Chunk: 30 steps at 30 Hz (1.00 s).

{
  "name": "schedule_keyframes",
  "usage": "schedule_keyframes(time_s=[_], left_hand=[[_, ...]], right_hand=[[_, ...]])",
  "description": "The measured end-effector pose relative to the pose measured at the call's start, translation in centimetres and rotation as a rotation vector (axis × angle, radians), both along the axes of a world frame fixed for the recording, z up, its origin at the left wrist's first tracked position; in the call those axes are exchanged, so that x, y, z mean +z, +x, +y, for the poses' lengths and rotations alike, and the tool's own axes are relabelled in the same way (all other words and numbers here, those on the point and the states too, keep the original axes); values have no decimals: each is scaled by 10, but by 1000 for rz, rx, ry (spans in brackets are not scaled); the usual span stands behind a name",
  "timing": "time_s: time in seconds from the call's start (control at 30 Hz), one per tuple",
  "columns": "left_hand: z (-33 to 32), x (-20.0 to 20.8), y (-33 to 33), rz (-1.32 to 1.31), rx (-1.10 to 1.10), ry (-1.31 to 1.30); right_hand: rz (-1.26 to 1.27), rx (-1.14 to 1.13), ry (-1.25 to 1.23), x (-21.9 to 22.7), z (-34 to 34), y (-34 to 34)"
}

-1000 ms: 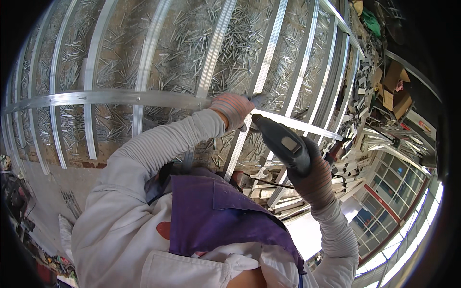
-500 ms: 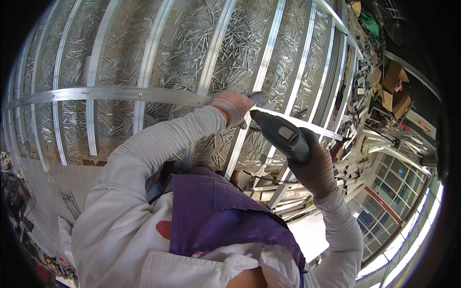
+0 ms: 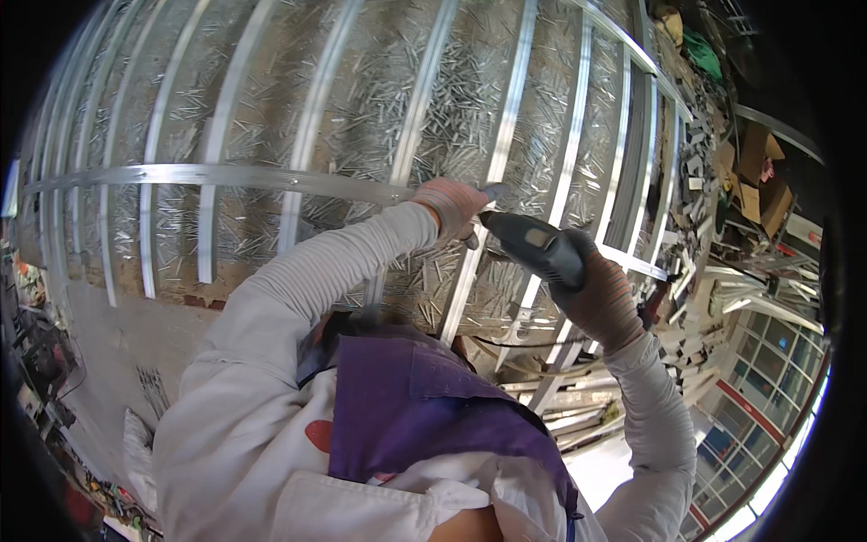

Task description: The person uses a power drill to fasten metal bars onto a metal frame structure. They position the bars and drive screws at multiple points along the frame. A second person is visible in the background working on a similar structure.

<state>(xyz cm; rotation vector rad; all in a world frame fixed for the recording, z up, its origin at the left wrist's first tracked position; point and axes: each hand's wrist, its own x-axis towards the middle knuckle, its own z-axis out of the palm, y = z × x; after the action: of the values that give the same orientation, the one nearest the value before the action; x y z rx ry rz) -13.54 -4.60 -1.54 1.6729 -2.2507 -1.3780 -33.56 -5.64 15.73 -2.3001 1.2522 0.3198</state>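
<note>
My right hand (image 3: 598, 300), in a striped glove with a dark palm, is closed around a dark cordless power driver (image 3: 540, 247). Its nose points left, close to where a metal crossbar (image 3: 244, 178) passes over a long ribbed metal rail (image 3: 510, 99). At that same crossing my left hand (image 3: 446, 206), also gloved, is closed on the crossbar, with dark fingertips just left of the driver's nose. The glove and tool hide the exact point where the driver meets the metal. Several parallel rails lie under the crossbar.
Loose metal offcuts (image 3: 452, 81) cover the ground between the rails. Another bar (image 3: 646, 50) crosses the rails at the far right. Beyond it lie scrap pieces, a cardboard box (image 3: 757, 172) and a green cloth (image 3: 701, 54). A windowed wall (image 3: 768, 361) stands at the right.
The rails and crossbar have shifted rightward in view. Both hands have stayed around the same crossing, and the driver is still in my right hand.
</note>
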Motion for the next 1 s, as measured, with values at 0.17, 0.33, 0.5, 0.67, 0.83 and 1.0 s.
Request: schedule_keyframes(time_s=[0.17, 0.33, 0.5, 0.67, 0.83, 1.0], left_hand=[[-10, 3, 1, -169, -92, 58], [-6, 2, 2, -88, -19, 38], [-9, 14, 4, -33, 43, 131], [-30, 6, 36, -17, 353, -130], [-72, -4, 25, -337, 347, -62], [-80, -53, 20, -509, 359, -220]], right_hand=[[-233, -110, 41, -6, -5, -10], [-293, -176, -60, 13, 22, -15], [-462, -520, -76, 19, 67, -60], [-756, -1204, 127, 4, 140, -95], [-900, -1388, 51, -30, 180, -109], [-914, -1405, 103, -31, 193, -107]])
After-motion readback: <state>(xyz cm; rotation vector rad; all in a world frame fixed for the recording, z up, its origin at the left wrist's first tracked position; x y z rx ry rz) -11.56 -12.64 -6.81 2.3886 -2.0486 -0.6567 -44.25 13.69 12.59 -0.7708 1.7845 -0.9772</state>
